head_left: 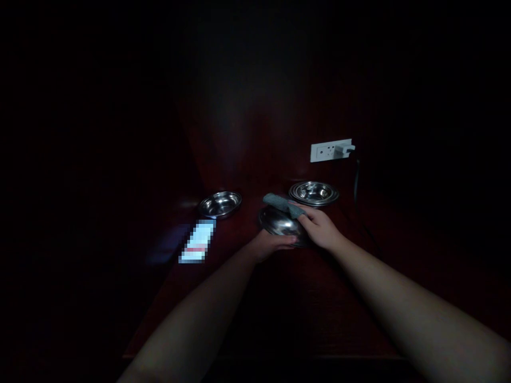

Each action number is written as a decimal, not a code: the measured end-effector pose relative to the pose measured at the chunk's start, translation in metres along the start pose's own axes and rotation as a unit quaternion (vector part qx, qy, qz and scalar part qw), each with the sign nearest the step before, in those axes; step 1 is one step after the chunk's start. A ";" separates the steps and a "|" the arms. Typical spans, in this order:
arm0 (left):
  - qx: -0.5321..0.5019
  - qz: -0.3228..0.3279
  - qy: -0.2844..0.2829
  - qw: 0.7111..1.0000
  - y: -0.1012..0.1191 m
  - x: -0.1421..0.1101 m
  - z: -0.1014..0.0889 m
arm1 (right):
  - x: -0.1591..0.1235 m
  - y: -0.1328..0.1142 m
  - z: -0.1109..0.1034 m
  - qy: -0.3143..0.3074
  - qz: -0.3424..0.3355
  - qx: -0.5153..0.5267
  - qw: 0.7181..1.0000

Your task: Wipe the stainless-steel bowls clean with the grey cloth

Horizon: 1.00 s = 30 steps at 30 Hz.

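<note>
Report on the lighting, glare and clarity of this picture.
Head view: dim light across the middle, the outer edges almost black; head view: bright glints on the held bowl, the left bowl and the stacked bowls; head view: a bright screen broken into coarse pixels, its content unreadable; head view: the table fading into darkness.

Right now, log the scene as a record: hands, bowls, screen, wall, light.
left hand: gripping held bowl
right hand: holding grey cloth at that bowl's far side
held bowl: rounded outside toward camera
left side: single bowl, lit screen nearer the camera
right side: bowl stack
wall: socket plate with plug
light: dim, surroundings unreadable
</note>
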State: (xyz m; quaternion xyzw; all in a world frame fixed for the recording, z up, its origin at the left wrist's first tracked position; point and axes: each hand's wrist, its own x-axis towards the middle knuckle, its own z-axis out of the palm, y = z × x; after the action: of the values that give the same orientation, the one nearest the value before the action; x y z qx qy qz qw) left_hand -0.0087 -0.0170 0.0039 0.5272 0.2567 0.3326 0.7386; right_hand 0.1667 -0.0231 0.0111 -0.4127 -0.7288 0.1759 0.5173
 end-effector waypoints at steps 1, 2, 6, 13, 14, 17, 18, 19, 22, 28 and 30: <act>-0.002 -0.003 0.010 1.000 0.000 0.000 0.000 | 0.000 0.000 0.000 0.004 0.009 -0.004 1.000; -0.006 -0.005 0.022 1.000 0.001 0.000 0.000 | 0.001 0.000 0.000 0.008 0.020 -0.010 1.000; -0.026 0.000 0.071 0.997 0.003 -0.001 0.001 | 0.003 0.001 -0.001 0.027 0.072 -0.048 0.996; -0.018 0.069 0.207 0.976 0.000 0.009 -0.004 | 0.002 0.006 -0.001 0.056 0.120 -0.108 0.985; -0.011 0.081 0.238 0.968 0.000 0.010 -0.005 | 0.002 0.007 0.000 0.055 0.118 -0.111 0.985; 0.004 0.100 0.306 0.947 0.002 0.013 -0.007 | 0.002 0.009 0.001 0.052 0.114 -0.113 0.986; 0.008 0.102 0.313 0.944 0.002 0.013 -0.008 | 0.002 0.010 0.001 0.050 0.111 -0.112 0.986; 0.013 0.102 0.315 0.944 0.003 0.013 -0.008 | 0.002 0.011 0.001 0.049 0.108 -0.112 0.986; 0.027 0.096 0.308 0.946 0.006 0.012 -0.008 | 0.002 0.014 0.002 0.047 0.105 -0.116 0.987; 0.036 0.093 0.304 0.947 0.007 0.011 -0.006 | 0.001 0.008 0.002 0.030 0.056 -0.103 0.993; 0.038 0.088 0.304 0.948 0.007 0.012 -0.006 | 0.001 0.005 0.003 0.021 0.037 -0.099 0.994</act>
State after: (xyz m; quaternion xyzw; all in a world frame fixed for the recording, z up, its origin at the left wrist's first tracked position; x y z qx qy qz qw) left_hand -0.0072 -0.0025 0.0078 0.4489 0.4342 0.5306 0.5731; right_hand 0.1663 -0.0195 0.0073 -0.4919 -0.7158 0.1132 0.4825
